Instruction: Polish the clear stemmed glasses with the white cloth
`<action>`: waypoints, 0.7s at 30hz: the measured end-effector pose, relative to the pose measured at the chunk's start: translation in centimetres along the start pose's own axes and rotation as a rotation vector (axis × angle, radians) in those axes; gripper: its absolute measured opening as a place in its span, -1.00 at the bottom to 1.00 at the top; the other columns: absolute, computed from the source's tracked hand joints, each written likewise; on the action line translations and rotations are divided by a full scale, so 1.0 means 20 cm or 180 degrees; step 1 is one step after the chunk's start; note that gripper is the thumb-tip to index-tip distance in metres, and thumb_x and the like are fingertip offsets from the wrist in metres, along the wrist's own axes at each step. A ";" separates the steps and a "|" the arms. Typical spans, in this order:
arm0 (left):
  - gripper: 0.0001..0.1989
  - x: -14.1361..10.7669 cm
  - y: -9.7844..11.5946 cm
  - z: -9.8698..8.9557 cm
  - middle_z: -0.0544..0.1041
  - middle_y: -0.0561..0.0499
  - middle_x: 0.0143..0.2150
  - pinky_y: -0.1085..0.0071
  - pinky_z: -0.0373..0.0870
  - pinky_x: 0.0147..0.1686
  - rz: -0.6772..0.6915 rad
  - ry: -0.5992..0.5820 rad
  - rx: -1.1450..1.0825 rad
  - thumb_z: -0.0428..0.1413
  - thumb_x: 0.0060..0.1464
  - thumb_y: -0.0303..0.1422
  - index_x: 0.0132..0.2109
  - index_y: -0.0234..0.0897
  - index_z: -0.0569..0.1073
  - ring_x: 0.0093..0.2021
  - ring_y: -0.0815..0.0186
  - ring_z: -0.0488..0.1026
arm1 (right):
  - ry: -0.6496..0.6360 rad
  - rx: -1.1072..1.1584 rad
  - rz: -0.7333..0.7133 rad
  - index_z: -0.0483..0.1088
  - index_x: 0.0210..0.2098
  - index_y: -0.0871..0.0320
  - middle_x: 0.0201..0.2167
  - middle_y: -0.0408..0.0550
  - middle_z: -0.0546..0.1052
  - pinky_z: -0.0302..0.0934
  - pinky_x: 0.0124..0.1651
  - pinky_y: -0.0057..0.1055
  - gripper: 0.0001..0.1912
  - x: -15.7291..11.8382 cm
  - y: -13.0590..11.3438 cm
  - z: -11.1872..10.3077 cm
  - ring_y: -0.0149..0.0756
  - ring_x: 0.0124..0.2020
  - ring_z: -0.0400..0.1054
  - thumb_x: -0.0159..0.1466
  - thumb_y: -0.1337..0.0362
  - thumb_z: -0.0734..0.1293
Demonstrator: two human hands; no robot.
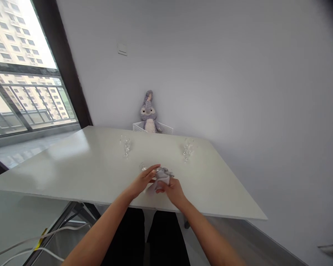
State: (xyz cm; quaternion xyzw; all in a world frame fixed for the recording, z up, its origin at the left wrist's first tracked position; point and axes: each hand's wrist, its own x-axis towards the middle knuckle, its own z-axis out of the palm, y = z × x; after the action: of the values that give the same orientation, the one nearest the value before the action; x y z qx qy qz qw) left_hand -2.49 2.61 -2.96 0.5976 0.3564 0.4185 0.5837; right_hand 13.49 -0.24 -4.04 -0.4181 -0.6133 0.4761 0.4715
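No words, labels, brands, numbers or signs are showing readably anywhere on or around the table.

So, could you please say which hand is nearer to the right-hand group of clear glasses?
The right hand: it is in front and slightly left of the clear glasses, gripping a cloth; the left hand is farther left.
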 end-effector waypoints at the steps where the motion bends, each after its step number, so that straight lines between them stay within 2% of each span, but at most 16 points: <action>1: -0.56 0.00 0.00 0.00 0.45 -0.01 -0.33 0.45 0.32 -0.35 0.0142 -0.0050 0.0054 0.02 0.03 -0.19 0.07 -0.20 0.31 -0.37 0.36 0.35 | 0.0024 0.0523 0.0216 0.41 -0.37 0.23 -0.56 -0.02 0.48 0.24 -0.48 -0.37 -0.61 0.01 -0.01 0.00 -0.29 -0.59 0.37 0.12 -0.01 0.24; 3: -0.56 0.00 0.02 0.01 0.44 0.01 -0.34 0.47 0.29 -0.35 0.0407 -0.0017 0.0192 0.06 0.01 -0.24 0.07 -0.20 0.31 -0.38 0.38 0.33 | 0.0069 0.1297 0.0473 0.38 -0.38 0.24 -0.62 -0.06 0.45 0.20 -0.58 -0.42 -0.55 0.01 -0.03 0.02 -0.37 -0.70 0.29 0.14 -0.06 0.20; 4: -0.57 0.00 0.02 0.01 0.43 0.01 -0.34 0.47 0.28 -0.35 0.0500 0.0053 0.0273 0.07 0.00 -0.24 0.05 -0.22 0.33 -0.38 0.38 0.32 | 0.0100 0.1318 0.0458 0.38 -0.37 0.24 -0.61 -0.07 0.45 0.20 -0.59 -0.43 -0.55 0.00 -0.04 0.03 -0.37 -0.70 0.29 0.13 -0.06 0.21; 7: -0.59 0.02 0.03 0.03 0.44 0.00 -0.33 0.45 0.29 -0.31 0.0518 0.0203 0.0355 0.01 0.04 -0.20 0.02 -0.25 0.36 -0.35 0.36 0.33 | 0.0267 0.0419 0.0139 0.42 -0.38 0.19 -0.50 -0.03 0.50 0.26 -0.45 -0.39 -0.66 -0.01 -0.04 0.04 -0.27 -0.50 0.39 0.05 0.01 0.32; 9: -0.58 0.03 0.04 0.02 0.46 -0.02 -0.33 0.41 0.31 -0.31 0.0361 0.0225 0.0389 -0.06 0.08 -0.15 0.03 -0.25 0.35 -0.35 0.32 0.36 | 0.0359 -0.0213 -0.0094 0.45 -0.39 0.15 -0.42 -0.01 0.52 0.27 -0.31 -0.37 -0.72 -0.01 -0.04 0.01 -0.20 -0.33 0.40 -0.02 0.10 0.39; 10: -0.58 0.03 0.04 0.02 0.47 -0.02 -0.33 0.38 0.32 -0.29 0.0342 0.0305 0.0501 -0.07 0.08 -0.15 0.02 -0.23 0.36 -0.34 0.30 0.38 | 0.0360 -0.0390 -0.0165 0.46 -0.39 0.14 -0.40 -0.01 0.52 0.26 -0.28 -0.36 -0.74 0.00 -0.04 -0.01 -0.19 -0.31 0.39 -0.03 0.13 0.40; 13: -0.63 0.01 0.07 -0.01 0.50 -0.04 -0.30 0.28 0.28 -0.15 0.0776 0.0891 0.1096 0.10 -0.04 -0.22 -0.04 -0.16 0.40 -0.18 0.17 0.38 | 0.0262 -0.0484 -0.0161 0.46 -0.44 0.15 -0.52 -0.07 0.52 0.26 -0.40 -0.38 -0.78 0.03 -0.07 -0.11 -0.27 -0.49 0.39 0.05 0.12 0.34; 15: -0.61 0.00 0.09 -0.03 0.48 -0.08 -0.19 0.26 0.18 -0.01 0.1182 0.1054 0.1186 0.24 -0.19 -0.35 -0.12 -0.15 0.44 0.02 0.10 0.27 | 0.0043 -0.0203 -0.0035 0.45 -0.47 0.19 -0.60 -0.11 0.49 0.24 -0.48 -0.41 -0.74 0.05 -0.11 -0.18 -0.32 -0.59 0.37 0.10 0.11 0.29; 16: -0.62 -0.01 0.10 -0.04 0.47 -0.10 -0.16 0.26 0.13 0.05 0.1265 0.0991 0.1075 0.27 -0.25 -0.41 -0.17 -0.16 0.46 0.08 0.09 0.21 | -0.0120 -0.0069 0.0005 0.45 -0.48 0.20 -0.61 -0.12 0.49 0.22 -0.50 -0.43 -0.73 0.05 -0.13 -0.20 -0.32 -0.60 0.38 0.11 0.11 0.28; 18: -0.69 -0.01 0.10 -0.04 0.47 -0.12 -0.23 0.24 0.05 0.10 0.1137 0.0681 0.0770 0.27 -0.27 -0.46 -0.26 -0.19 0.48 0.09 0.09 0.20 | -0.0523 0.0066 0.0064 0.45 -0.47 0.23 -0.59 -0.12 0.50 0.21 -0.49 -0.45 -0.73 0.04 -0.17 -0.25 -0.33 -0.58 0.39 0.11 0.13 0.27; 21: -0.83 -0.01 0.09 -0.05 0.45 -0.09 -0.41 0.21 0.10 0.04 0.0854 0.0329 0.0702 0.21 -0.18 -0.41 -0.32 -0.18 0.50 -0.09 0.11 0.32 | -0.0898 -0.0058 0.0119 0.46 -0.49 0.22 -0.55 -0.15 0.51 0.22 -0.45 -0.45 -0.77 0.02 -0.23 -0.29 -0.35 -0.53 0.39 0.07 0.17 0.30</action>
State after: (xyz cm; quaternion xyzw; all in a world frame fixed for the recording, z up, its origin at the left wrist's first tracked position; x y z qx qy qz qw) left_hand -3.57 2.73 -1.27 0.6779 0.3468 0.4811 0.4344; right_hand 18.74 0.27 1.18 -0.3627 -0.6699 0.5333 0.3678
